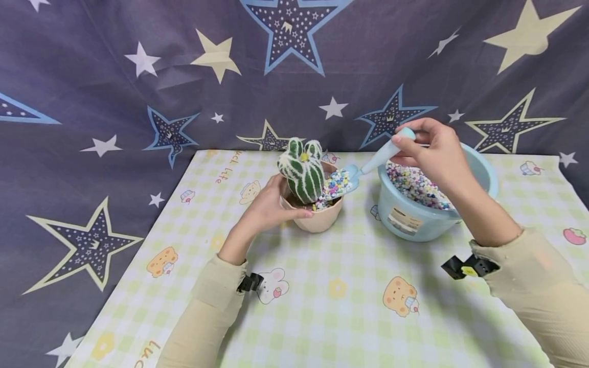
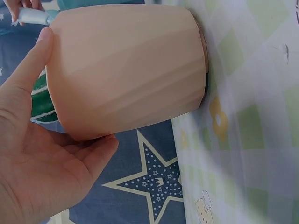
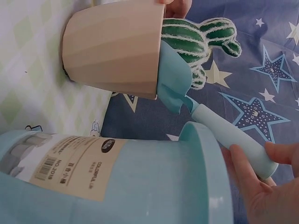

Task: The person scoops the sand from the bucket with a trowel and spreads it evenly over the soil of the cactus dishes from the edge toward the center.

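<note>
Far L & behind it all: dark curtain (image 1: 115,51) w/ stars, pale ones & blue-edged ones. Checked cloth (image 1: 317,332), green/white, on the table, printed w/ bears, flowers, a rabbit etc. Black strap (image 1: 250,282) on my L wrist, over the cream sleeve (image 1: 198,312).

My L hand (image 1: 269,204) has hold of the pot (image 1: 317,222), opened just to the pot's width: thumb at the near rim, fingers round the other side. Pot's tan, upright on the cloth, L of the bucket & well apart from it. Cactus (image 1: 303,179) stands inside, green w/ white fuzzy lines & a yellow bit nr the top. Small multicoloured beads (image 1: 319,205) lie at its foot.

Next, the scoop (image 1: 384,155), lt blue: blade tipped down at the pot's R rim, loaded w/ beads, handle slanting up to the R. My R hand (image 1: 437,148) pinches the handle nr its end, thumb vs. fingers, nearly closed on it.

Far R, under/behind that hand: blue bucket (image 1: 437,227) w/ a label (image 1: 405,221) & lots more beads (image 1: 416,188) inside.
</note>
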A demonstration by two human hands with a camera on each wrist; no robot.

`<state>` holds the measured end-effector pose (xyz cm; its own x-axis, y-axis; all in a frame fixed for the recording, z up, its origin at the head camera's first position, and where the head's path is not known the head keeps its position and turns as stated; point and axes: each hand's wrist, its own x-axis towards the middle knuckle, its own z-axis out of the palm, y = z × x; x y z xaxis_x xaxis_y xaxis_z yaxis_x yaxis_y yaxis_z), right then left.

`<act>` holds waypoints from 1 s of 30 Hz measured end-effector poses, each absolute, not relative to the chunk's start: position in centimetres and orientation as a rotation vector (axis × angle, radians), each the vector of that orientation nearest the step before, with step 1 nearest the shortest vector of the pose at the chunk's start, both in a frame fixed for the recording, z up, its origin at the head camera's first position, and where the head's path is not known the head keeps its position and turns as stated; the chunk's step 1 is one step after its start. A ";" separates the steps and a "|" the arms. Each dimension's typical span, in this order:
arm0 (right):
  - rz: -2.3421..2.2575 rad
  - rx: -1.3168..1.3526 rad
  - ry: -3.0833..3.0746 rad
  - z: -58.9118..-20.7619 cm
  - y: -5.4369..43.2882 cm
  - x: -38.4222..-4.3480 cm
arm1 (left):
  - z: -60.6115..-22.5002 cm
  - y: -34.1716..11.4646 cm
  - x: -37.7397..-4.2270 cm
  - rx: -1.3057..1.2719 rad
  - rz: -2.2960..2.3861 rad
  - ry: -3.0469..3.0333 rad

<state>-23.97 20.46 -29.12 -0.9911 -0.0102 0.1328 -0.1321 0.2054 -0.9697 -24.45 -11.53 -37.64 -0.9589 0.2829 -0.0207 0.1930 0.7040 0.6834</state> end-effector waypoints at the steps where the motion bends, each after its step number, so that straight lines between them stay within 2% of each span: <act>1: 1.907 0.141 -2.367 -29.1 20.4 -24.0 | -37.6 -11.5 -24.4 0.391 1.095 2.786; 30: 1.596 0.209 -2.471 -28.6 18.8 -23.4 | -37.7 -11.4 -24.1 0.454 1.097 2.809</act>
